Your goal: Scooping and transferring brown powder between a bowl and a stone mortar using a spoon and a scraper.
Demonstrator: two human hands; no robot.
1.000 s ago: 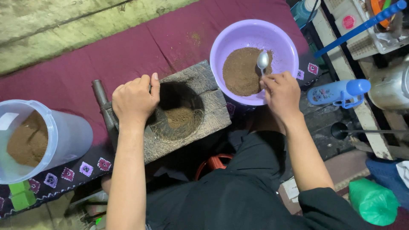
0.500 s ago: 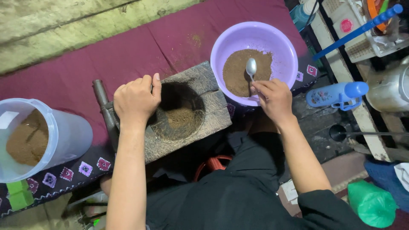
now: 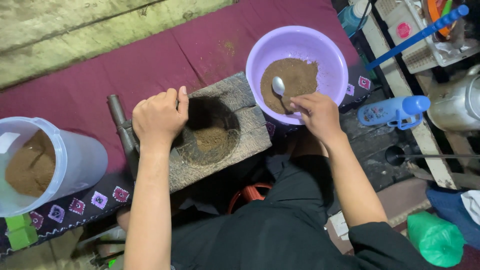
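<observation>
Overhead view of your two hands at a stone mortar. Your left hand (image 3: 159, 120) is curled nearly closed, palm down, fingers folded over the left rim of the stone mortar (image 3: 215, 132) and thumb lying along its upper edge; it grips the block itself and holds nothing loose. Your right hand (image 3: 316, 114) is closed in a pinch on the handle of a metal spoon (image 3: 280, 90), fingertips gathered at the near rim of the lilac plastic bowl (image 3: 327, 50). The spoon lies just above and to the left of that hand, inside the bowl, resting on the brown powder (image 3: 295, 80) that fills the bowl's floor. Its long axis runs diagonally, from the handle end under your fingers at lower right to the spoon bowl at upper left, pointing away from you; the hollow faces up and looks pale and clean of powder. The mortar sits between your forearms, its dark round hollow holding a small patch of the same powder, well apart from the spoon. A dark pestle (image 3: 122, 127) lies beside the block, partly under your left wrist. At far left stands a clear plastic jug (image 3: 75, 155) with more powder. All rest on a maroon cloth (image 3: 150, 55).
</observation>
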